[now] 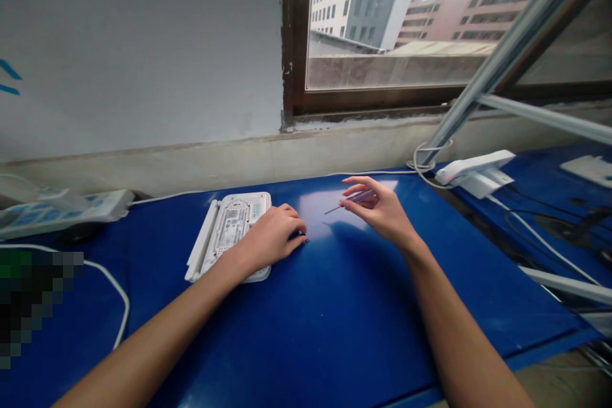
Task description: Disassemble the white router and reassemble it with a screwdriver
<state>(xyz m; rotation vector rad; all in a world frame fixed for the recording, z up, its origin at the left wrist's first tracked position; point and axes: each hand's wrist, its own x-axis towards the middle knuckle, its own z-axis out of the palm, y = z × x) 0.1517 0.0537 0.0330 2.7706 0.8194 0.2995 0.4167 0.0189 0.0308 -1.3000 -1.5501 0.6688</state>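
A white router [229, 223] lies label side up on the blue table [306, 325], its antennas folded along the left side. Over its right edge rests my left hand [277, 233], fingers curled; a tiny dark thing, perhaps a screw, shows at the tip of the thumb. To the right, my right hand [375, 204] is raised above the table and holds a screwdriver [361, 198] with a purplish handle between thumb and fingers. Its thin shaft points left, apart from the router.
A white power strip [71, 211] with a cable lies at the far left. Another white power strip [478, 169] with plugs is at the back right, near a metal frame post [459, 105]. Wall and window stand behind the table.
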